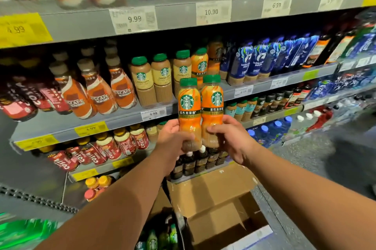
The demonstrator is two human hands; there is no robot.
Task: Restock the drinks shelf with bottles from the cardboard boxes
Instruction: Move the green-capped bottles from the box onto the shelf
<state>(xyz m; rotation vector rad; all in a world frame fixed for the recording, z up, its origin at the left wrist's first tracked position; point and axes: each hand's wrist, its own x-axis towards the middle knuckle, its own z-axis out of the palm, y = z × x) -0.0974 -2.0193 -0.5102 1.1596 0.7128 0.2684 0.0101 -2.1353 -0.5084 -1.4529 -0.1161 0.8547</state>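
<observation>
My left hand point(173, 140) grips the lower part of an orange green-capped Starbucks bottle point(188, 105). Held in my right hand point(232, 138) is a second bottle of the same kind point(212, 101). The two are upright, side by side and touching, in front of the middle drinks shelf point(61, 125). One matching orange bottle point(199, 62) stands on that shelf beside beige cheese latte bottles point(160, 77). An open cardboard box point(215, 195) sits below my arms, and green-capped bottles point(160, 237) show at its left.
Nescafe bottles point(101, 89) and red Costa bottles point(22, 101) fill the shelf's left, blue pouches point(260, 60) its right. Lower shelves hold Costa bottles point(114, 146) and dark bottles point(195, 162). The grey top shelf edge point(177, 16) carries price tags. Water bottles point(270, 129) stand low right.
</observation>
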